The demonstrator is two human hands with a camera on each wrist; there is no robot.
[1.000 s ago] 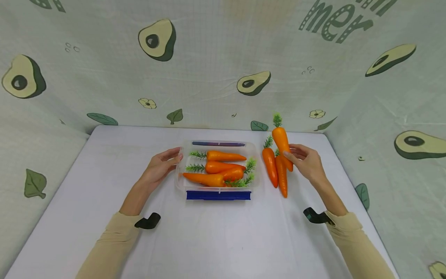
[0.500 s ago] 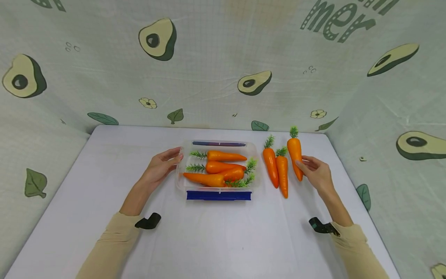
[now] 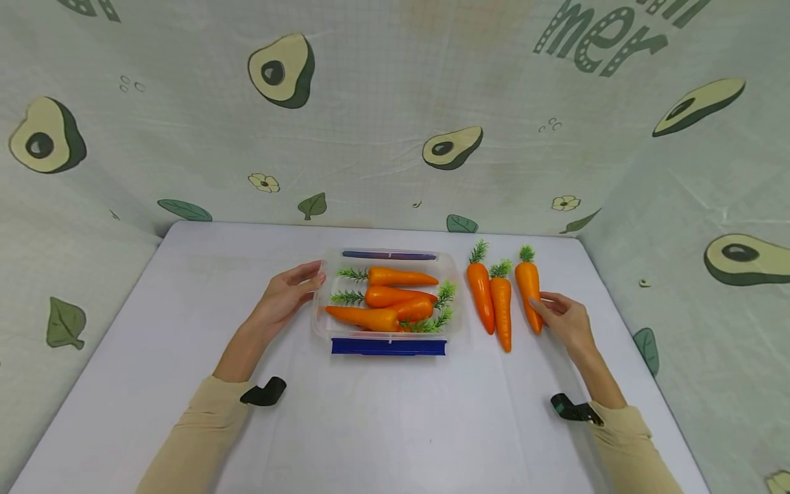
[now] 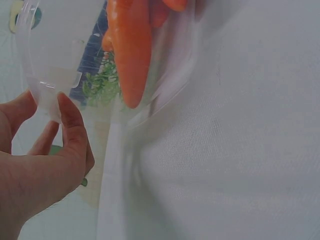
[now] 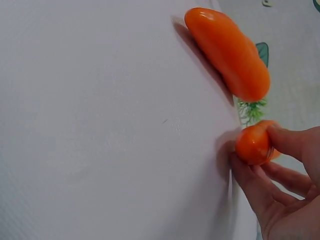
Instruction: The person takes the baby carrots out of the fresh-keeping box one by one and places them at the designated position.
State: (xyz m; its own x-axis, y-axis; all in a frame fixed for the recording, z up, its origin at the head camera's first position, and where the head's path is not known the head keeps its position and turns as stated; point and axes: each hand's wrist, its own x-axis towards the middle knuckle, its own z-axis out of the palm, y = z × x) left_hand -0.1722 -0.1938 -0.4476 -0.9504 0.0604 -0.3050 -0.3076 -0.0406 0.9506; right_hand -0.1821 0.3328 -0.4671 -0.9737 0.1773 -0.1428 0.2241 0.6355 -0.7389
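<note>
My left hand (image 3: 279,296) pinches a clear flap on the left side of a transparent plastic container (image 3: 387,347) with blue latches. In the left wrist view, thumb and fingertips lie on either side of that flap (image 4: 48,102). Several orange carrots (image 3: 402,276) with green tops lie inside the container. To the right, my right hand (image 3: 566,321) grips a carrot (image 3: 527,287) near its lower tip, thumb on one side and fingers on the other. In the right wrist view the tip of this carrot (image 5: 252,145) points at the camera, at or just above the table.
Two more carrots, one on the left (image 3: 480,295) and one in the middle (image 3: 502,309), lie side by side between the container and my right hand. The white table (image 3: 395,425) ends at a cloth backdrop (image 3: 370,137) printed with avocados.
My right hand has carried its carrot right and toward me, away from the other two, and lowered it. My left hand and the container have stayed in place.
</note>
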